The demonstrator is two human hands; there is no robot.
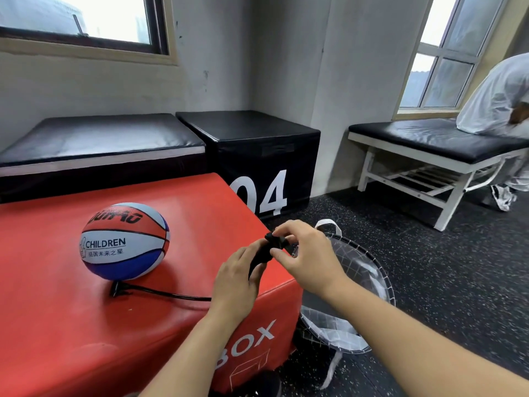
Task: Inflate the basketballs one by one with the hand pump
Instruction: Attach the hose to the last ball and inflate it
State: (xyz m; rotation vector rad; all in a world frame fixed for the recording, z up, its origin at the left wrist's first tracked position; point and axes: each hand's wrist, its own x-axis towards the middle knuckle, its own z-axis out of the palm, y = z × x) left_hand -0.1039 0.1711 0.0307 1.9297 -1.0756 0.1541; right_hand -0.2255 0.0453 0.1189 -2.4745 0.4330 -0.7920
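We worked at a red box [86, 325] marked "BOX", on dark speckled flooring [443, 267], with a black box [252, 144] marked "04" at twelve o'clock and a padded bench [429, 138] at two. The ball [124, 240], printed "CHILDREN", sat on the red top at ten o'clock, a hose [171, 295] lying beside it. Our left hand [237, 282] gripped the black pump [263, 253] at the box's right edge while our right hand [303, 253] pinched its top end.
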